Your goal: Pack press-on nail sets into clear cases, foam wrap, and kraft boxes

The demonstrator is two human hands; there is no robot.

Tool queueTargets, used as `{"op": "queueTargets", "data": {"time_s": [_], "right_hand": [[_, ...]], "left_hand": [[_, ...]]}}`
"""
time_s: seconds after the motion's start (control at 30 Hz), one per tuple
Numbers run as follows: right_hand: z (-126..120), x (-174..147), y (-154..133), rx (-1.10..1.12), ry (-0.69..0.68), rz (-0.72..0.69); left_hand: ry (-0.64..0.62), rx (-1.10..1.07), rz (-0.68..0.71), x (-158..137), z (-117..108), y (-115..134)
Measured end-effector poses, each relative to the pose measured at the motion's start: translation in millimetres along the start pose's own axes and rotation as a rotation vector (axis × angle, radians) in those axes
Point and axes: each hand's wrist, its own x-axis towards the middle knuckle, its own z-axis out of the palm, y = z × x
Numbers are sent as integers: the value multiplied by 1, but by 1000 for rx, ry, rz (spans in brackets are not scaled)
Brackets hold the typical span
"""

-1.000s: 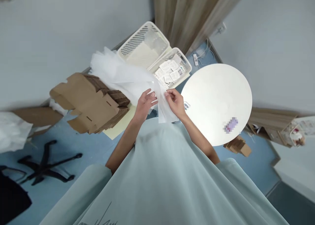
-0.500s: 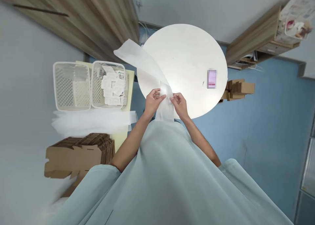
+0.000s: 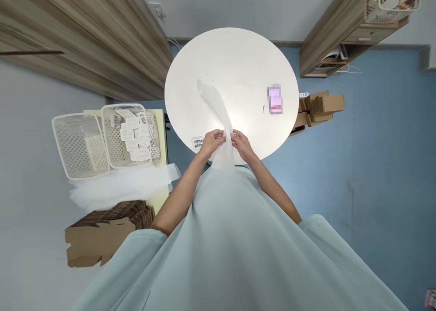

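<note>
A long translucent white strip of packing foam (image 3: 218, 104) runs from the near edge of the round white table (image 3: 245, 52) toward its left side. My left hand (image 3: 213, 143) and my right hand (image 3: 241, 145) pinch its two edges close together, and the strip is gathered narrow between them. The near part of the strip (image 3: 223, 159) hangs down against my clothing. Beside my left hand lies a small white packet with coloured dots (image 3: 197, 142), partly hidden by the fingers.
A pink, pixelated box (image 3: 274, 99) lies at the table's right. On the left are white baskets (image 3: 80, 145), one with white packets (image 3: 136, 138), a stack of foam sheets (image 3: 122, 186) and flattened cardboard boxes (image 3: 98, 240). Small cardboard boxes (image 3: 320, 109) stand beyond the table's right edge.
The strip's far end has dropped from the air at the left onto or just above the table. The strip is now bunched between my hands. The dotted packet has come into sight.
</note>
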Motion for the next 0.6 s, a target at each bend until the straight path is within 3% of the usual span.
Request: {"op": "queueTargets", "data": {"time_s": [0.13, 0.33, 0.6], "right_hand": [[2, 11, 3, 60, -90, 40], [7, 27, 7, 83, -43, 99], [5, 39, 8, 22, 2, 78]], "left_hand": [[9, 11, -8, 4, -4, -8], [192, 153, -24, 8, -22, -17], [303, 189, -24, 12, -42, -29]]}}
